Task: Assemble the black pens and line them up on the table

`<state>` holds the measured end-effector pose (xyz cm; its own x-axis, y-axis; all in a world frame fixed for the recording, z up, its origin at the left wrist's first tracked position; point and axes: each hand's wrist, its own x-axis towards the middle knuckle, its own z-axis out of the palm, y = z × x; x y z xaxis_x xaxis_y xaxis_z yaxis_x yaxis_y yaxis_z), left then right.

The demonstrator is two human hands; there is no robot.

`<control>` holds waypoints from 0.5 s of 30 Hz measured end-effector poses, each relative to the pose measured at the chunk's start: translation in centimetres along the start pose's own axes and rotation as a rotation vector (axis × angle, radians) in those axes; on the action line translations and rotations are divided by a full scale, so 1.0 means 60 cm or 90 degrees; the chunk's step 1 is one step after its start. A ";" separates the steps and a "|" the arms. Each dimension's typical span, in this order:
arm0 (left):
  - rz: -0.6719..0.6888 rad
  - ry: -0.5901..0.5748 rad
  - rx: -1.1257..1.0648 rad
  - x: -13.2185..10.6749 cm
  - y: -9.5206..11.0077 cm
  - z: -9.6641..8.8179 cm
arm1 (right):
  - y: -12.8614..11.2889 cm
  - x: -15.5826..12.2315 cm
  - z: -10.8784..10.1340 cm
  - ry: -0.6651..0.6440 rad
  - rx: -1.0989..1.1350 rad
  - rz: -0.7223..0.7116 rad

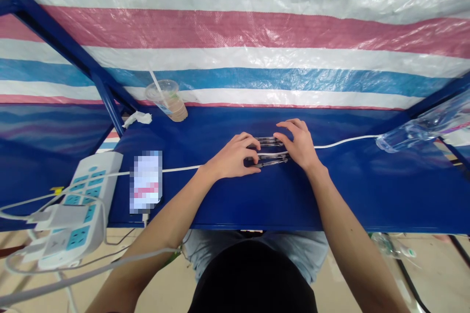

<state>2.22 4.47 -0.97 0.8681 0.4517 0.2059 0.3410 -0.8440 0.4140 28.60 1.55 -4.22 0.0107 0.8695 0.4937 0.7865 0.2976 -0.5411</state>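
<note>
Several clear pens with dark parts lie side by side on the blue tabletop, in two loose groups. A white cable runs across the table and passes between the groups, under both hands. My left hand rests at the pens' left ends, its fingers bent and spread apart over them. At the right ends is my right hand, thumb and index finger apart, the thumb touching or very near the upper pens. My fingers hide the pens' ends, so exact contact is unclear.
To the left are a phone on a charging cable and a white power strip with plugs. A tilted plastic cup with a straw and a crumpled tissue are behind. A clear bottle lies at right. Striped sheeting hangs behind.
</note>
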 end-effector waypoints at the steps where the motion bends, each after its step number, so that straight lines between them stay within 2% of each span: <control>1: 0.006 0.003 0.001 0.000 0.001 0.000 | -0.005 0.001 -0.003 0.016 0.000 0.000; 5: 0.028 0.047 -0.013 0.001 0.005 -0.001 | -0.026 0.004 -0.015 0.058 0.003 0.004; 9: -0.007 0.121 -0.031 0.000 0.001 -0.005 | -0.045 0.003 -0.028 0.068 0.024 0.001; 15: -0.062 0.205 0.005 -0.006 -0.016 -0.003 | -0.060 -0.002 -0.030 -0.042 0.054 -0.088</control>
<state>1.48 5.19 -1.29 0.6730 0.5969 0.4367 0.4199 -0.7944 0.4388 26.88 -0.31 -1.12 -0.1372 0.8414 0.5227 0.7228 0.4459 -0.5280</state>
